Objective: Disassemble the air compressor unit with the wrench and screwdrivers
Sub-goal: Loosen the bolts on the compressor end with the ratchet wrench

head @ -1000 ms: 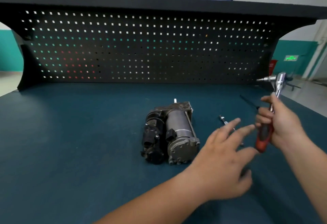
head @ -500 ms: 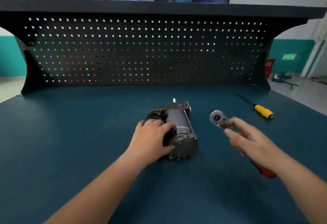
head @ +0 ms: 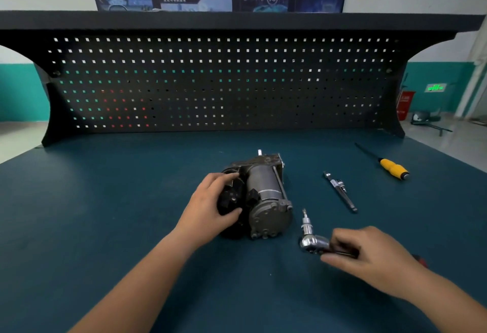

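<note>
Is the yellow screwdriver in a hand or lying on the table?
Lying there. The yellow screwdriver rests flat on the table; the right hand grips the wrench, the left hand holds the compressor.

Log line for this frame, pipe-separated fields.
left hand: grips compressor | right hand: holds ratchet wrench, bit beside compressor | yellow screwdriver, extension bar: lying untouched

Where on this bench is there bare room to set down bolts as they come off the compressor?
Widest is the mat left of the compressor and the left hand gripping it, back to the pegboard. The strip between compressor and pegboard is bare. The right is crowded: right hand holding the wrench, steel rod, yellow screwdriver.
</note>
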`<action>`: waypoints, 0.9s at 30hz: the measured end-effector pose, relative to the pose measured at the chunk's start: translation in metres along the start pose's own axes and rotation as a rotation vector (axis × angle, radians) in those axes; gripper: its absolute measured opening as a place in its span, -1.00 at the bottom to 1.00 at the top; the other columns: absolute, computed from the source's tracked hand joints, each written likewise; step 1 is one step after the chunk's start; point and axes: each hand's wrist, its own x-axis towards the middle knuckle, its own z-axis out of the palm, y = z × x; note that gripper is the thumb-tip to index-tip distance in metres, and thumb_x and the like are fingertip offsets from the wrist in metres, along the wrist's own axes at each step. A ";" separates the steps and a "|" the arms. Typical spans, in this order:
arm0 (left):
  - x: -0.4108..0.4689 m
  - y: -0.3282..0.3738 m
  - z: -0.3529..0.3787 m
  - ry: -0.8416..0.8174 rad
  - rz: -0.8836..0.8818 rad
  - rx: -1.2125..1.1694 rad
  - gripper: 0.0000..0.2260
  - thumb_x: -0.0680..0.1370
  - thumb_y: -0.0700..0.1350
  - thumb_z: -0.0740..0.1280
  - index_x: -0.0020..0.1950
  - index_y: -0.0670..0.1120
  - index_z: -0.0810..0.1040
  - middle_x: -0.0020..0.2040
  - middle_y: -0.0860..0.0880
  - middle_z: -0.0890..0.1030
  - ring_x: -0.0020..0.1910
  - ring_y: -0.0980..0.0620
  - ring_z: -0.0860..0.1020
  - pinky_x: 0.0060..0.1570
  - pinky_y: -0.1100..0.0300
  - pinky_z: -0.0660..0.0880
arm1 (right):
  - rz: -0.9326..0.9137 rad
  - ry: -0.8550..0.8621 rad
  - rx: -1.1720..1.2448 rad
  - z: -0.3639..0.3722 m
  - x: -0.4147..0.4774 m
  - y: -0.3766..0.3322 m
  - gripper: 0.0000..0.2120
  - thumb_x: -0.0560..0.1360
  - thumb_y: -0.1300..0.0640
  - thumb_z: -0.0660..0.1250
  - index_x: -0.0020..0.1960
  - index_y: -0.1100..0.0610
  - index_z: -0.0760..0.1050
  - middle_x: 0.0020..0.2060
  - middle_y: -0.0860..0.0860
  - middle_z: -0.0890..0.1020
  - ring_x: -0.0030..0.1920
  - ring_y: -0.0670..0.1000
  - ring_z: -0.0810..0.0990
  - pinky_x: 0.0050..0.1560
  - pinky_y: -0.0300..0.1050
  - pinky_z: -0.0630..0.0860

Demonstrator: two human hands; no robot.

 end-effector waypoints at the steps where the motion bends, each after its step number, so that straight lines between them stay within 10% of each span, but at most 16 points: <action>1: -0.002 -0.004 -0.001 0.023 -0.013 -0.013 -0.49 0.37 -0.16 0.50 0.29 -0.02 0.47 0.17 0.11 0.42 0.19 0.16 0.40 0.20 0.54 0.19 | -0.006 0.005 -0.012 0.001 0.000 -0.001 -0.51 0.20 -0.55 0.05 -0.29 -0.15 0.36 -0.42 -0.16 0.47 -0.40 -0.13 0.41 -0.40 -0.24 0.24; 12: -0.015 -0.009 0.008 0.036 -0.004 -0.126 -0.48 0.38 -0.16 0.50 0.30 0.00 0.43 0.32 0.06 0.36 0.37 0.16 0.28 0.38 0.09 0.28 | 0.012 -0.025 -0.196 0.021 0.017 0.007 -0.39 0.21 -0.56 0.01 -0.39 0.01 0.25 -0.49 -0.04 0.40 -0.42 -0.12 0.39 -0.41 -0.22 0.20; 19: -0.017 0.041 0.024 0.175 0.574 0.048 -0.62 0.40 -0.16 0.41 0.20 -0.06 0.46 0.16 0.01 0.48 0.27 -0.01 0.42 0.34 0.15 0.28 | 0.010 -0.013 -0.255 0.024 0.019 0.015 -0.44 0.29 -0.53 -0.01 -0.40 -0.02 0.23 -0.51 -0.05 0.38 -0.44 -0.14 0.39 -0.41 -0.22 0.23; 27: 0.003 0.064 0.041 0.038 0.316 0.393 -0.44 0.24 -0.17 0.54 0.23 -0.11 0.54 0.07 -0.03 0.60 0.18 -0.11 0.55 0.30 -0.11 0.30 | -0.061 0.014 -0.300 0.024 0.028 0.014 -0.36 0.20 -0.57 -0.21 -0.38 0.00 0.21 -0.49 -0.08 0.40 -0.41 -0.11 0.36 -0.40 -0.21 0.19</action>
